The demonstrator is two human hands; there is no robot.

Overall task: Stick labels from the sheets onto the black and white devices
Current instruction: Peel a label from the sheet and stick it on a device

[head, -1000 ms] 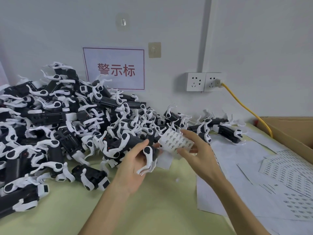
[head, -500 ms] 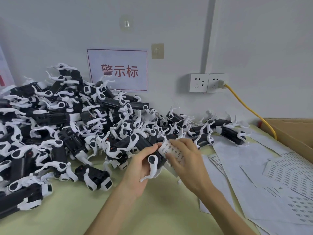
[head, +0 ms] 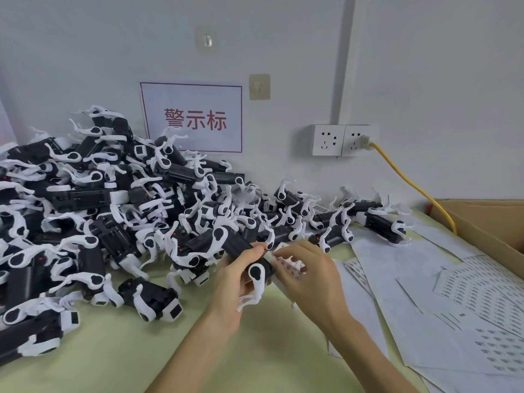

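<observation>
My left hand (head: pixel 236 282) grips a black and white device (head: pixel 256 272) just above the pale green table, near the middle of the view. My right hand (head: pixel 307 275) holds a small label sheet (head: pixel 292 263) right against that device, thumb and fingers pinched at the device's top end. A big heap of black and white devices (head: pixel 113 208) fills the left and back of the table. More label sheets (head: pixel 479 290) lie spread out on the right.
An open cardboard box (head: pixel 487 222) stands at the right edge. A yellow cable (head: pixel 408 180) runs from the wall sockets (head: pixel 341 140) down behind the box. A red-lettered sign (head: pixel 194 119) hangs on the wall. One device (head: pixel 154 300) lies apart in front of the heap.
My right hand has brought the small label sheet down from beside the device onto it. The left hand has kept hold of the device.
</observation>
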